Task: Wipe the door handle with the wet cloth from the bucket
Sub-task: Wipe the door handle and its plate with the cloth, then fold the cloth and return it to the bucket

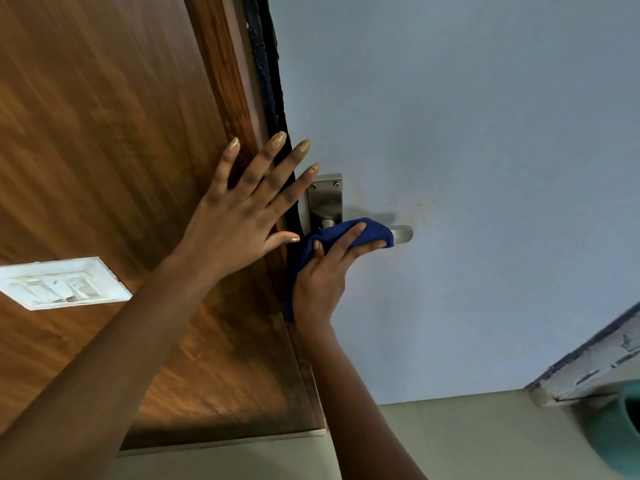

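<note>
Dark blue cloth (346, 237), soft and bunched, is wrapped over a brushed metal door handle (401, 233), whose rounded end pokes out to the right of the fabric. The right hand (322, 275) grips the cloth around the lever, fingers curled over the top and thumb tucked against the folds; a loose tail of fabric hangs down beside the wrist. The handle sits on a rectangular steel plate (325, 197) with two screws, fixed to a smooth, pale blue door (485, 168). The left hand (239, 209) lies flat with fingers spread wide across the glossy wood-grain frame (221, 81). A white switch plate (62, 282) sits on the wood panel. A teal bucket (620, 441) shows at the lower right edge.
</note>
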